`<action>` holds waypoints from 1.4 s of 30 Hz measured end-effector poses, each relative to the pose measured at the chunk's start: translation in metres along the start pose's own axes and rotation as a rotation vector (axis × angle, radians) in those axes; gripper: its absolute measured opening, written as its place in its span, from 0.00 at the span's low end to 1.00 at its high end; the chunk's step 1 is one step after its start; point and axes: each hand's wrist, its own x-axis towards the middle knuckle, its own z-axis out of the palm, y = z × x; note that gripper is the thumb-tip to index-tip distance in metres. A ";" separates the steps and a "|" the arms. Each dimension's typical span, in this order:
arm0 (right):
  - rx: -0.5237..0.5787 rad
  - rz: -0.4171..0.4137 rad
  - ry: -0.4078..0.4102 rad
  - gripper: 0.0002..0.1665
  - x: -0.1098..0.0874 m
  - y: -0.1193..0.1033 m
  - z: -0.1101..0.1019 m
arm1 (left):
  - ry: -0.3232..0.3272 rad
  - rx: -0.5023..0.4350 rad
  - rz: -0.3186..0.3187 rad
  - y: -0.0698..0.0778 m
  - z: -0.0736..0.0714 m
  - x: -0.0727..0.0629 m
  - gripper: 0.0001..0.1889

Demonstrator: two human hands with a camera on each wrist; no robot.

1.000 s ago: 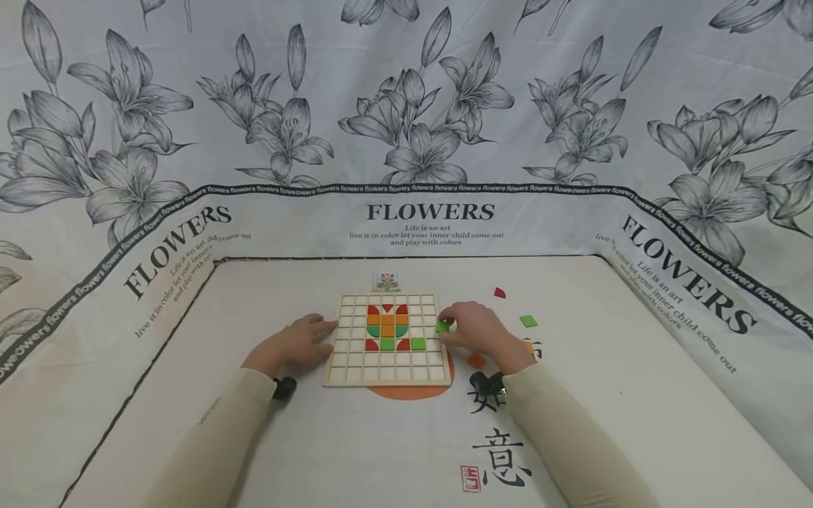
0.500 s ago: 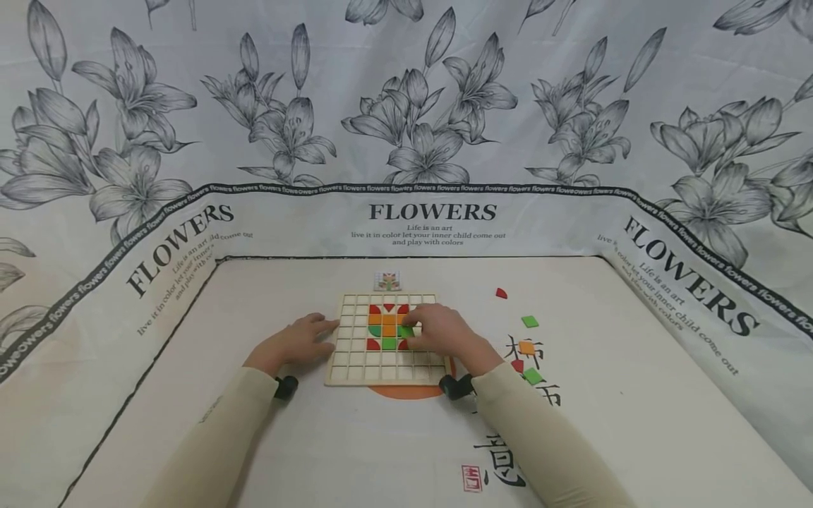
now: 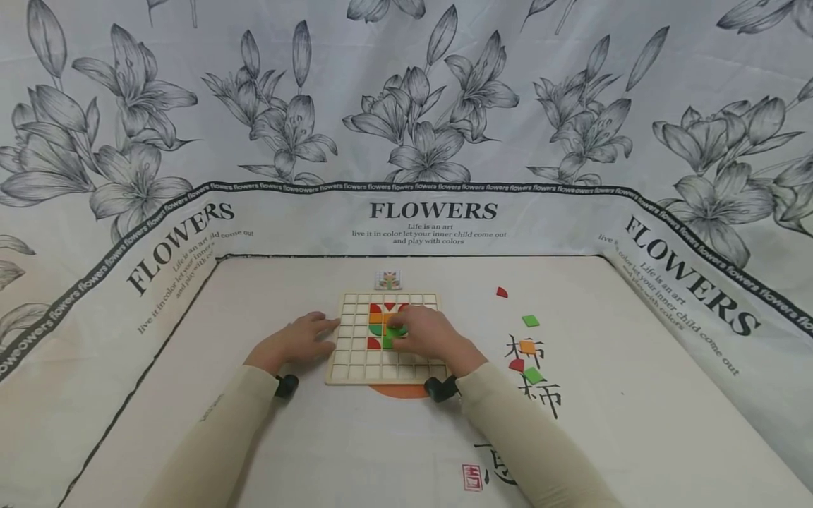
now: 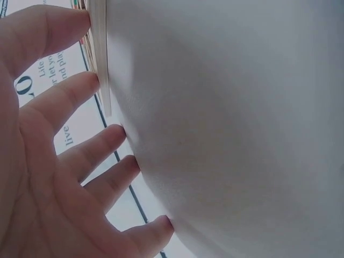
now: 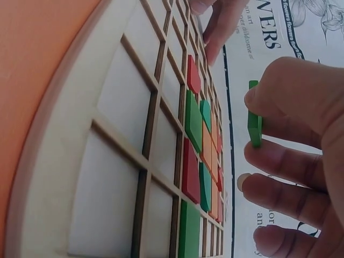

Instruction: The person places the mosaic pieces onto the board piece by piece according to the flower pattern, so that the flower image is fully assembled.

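A light wooden grid board point(image 3: 356, 382) lies on the table, with red, orange and green tiles forming a pattern in its middle cells. My right hand point(image 3: 435, 335) is over that pattern. In the right wrist view it pinches a square green tile point(image 5: 255, 115) between thumb and index finger, raised off the board. The tile is held on edge, and the other fingers are spread beside it. At the board's left side, my left hand point(image 3: 295, 343) rests with loosely extended fingers. Its thumb and index fingertips touch the board's edge in the left wrist view.
A small picture card point(image 3: 388, 280) lies behind the board. Loose to the right are a red quarter-round tile point(image 3: 502, 292), a green tile point(image 3: 530, 321), an orange tile point(image 3: 528, 347), another red piece point(image 3: 517, 365) and a second green tile point(image 3: 533, 375). Printed fabric walls surround the table.
My right hand has carried the green tile leftward from the board's right edge to above the pattern. My left hand has stayed at the board's left edge.
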 end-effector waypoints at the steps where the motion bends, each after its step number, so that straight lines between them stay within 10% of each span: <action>1: 0.001 -0.008 0.001 0.17 0.001 -0.001 0.000 | 0.000 0.002 0.000 0.000 0.000 0.000 0.31; 42: -0.138 -0.079 -0.079 0.08 0.043 -0.042 0.034 | 0.002 0.011 0.013 -0.004 0.001 0.003 0.31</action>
